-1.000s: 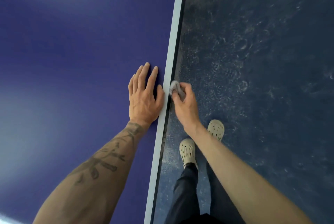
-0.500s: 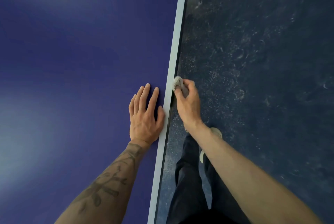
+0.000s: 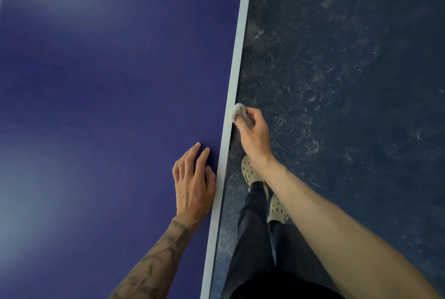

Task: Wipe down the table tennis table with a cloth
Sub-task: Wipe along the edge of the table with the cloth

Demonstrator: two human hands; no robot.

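One small grey cloth (image 3: 238, 111) is seen, bunched into a wad and pressed against the white side edge (image 3: 237, 62) of the single table tennis table (image 3: 108, 106). It is pinched in the fingertips of the right hand (image 3: 254, 133), which is closed around it from the floor side; the wad protrudes beyond the fingers, toward the far end of the table. Two hands are counted. The left hand (image 3: 193, 184) is laid on the blue tabletop with its fingers loosely spread and nothing held, its thumb just beside the white edge, nearer the body than the cloth. The edge line runs unobstructed ahead of the cloth to the top of the view. Right of the edge, a dark speckled floor (image 3: 349, 81) lies open. Two pale perforated shoes (image 3: 277, 209) are visible below the right forearm.
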